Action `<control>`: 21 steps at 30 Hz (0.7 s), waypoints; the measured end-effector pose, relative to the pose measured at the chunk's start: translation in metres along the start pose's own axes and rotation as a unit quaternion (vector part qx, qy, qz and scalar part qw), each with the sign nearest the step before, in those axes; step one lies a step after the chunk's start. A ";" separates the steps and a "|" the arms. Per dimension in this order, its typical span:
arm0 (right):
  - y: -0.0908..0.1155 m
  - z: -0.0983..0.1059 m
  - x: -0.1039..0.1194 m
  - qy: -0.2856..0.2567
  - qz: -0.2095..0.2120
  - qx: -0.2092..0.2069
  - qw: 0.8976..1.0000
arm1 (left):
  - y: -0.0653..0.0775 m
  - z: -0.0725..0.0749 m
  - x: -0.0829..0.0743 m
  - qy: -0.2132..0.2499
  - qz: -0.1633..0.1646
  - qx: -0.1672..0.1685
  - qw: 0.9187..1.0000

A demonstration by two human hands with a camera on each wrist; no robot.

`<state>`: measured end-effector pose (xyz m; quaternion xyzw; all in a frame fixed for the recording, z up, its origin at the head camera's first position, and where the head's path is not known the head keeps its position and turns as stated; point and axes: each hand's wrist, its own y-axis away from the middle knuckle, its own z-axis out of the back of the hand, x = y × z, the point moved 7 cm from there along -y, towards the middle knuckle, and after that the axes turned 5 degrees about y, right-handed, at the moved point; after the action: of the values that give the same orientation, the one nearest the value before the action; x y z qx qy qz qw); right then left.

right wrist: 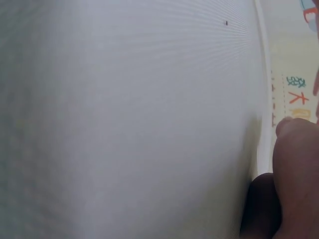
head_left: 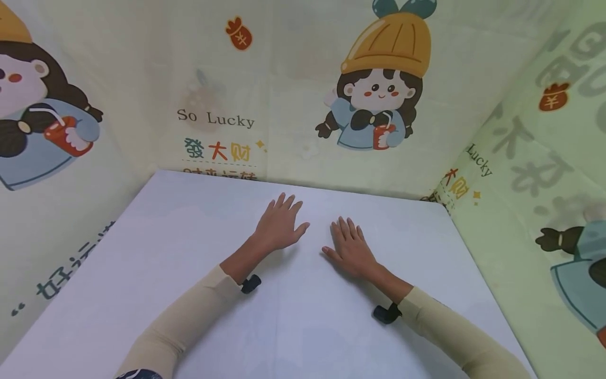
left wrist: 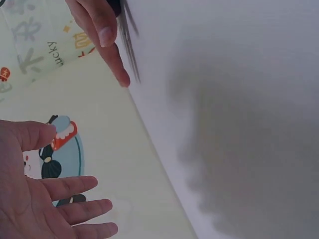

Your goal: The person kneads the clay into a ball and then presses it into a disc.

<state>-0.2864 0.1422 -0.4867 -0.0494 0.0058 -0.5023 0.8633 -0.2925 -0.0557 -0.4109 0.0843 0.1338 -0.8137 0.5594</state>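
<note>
My left hand point(head_left: 279, 223) hovers over the white tabletop point(head_left: 156, 252), fingers straight and spread, palm down, with nothing held. In the left wrist view its palm point(left wrist: 25, 199) shows bare and its shadow falls on the white surface. To the right and a little nearer lies my right hand point(head_left: 351, 250), fingers extended and thumb pointing toward the left hand. It too holds nothing, and stays close over the tabletop. In the right wrist view only part of the right hand point(right wrist: 299, 169) shows at the right edge.
Printed cloth walls enclose the table: a back wall point(head_left: 293, 105), a left wall point(head_left: 118, 110) and a right wall point(head_left: 511, 210), with cartoon figures and lettering. Each wrist carries a small black camera, one on the left point(head_left: 251, 284) and one on the right point(head_left: 387, 314).
</note>
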 end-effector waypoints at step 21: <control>0.004 -0.002 0.002 -0.013 0.040 -0.014 0.999 | 0.011 0.004 0.055 -0.002 0.046 -0.004 0.999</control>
<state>-0.2821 0.1423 -0.4887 -0.0675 0.0036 -0.4665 0.8819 -0.3023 -0.1096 -0.4241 0.0865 0.1316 -0.7867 0.5969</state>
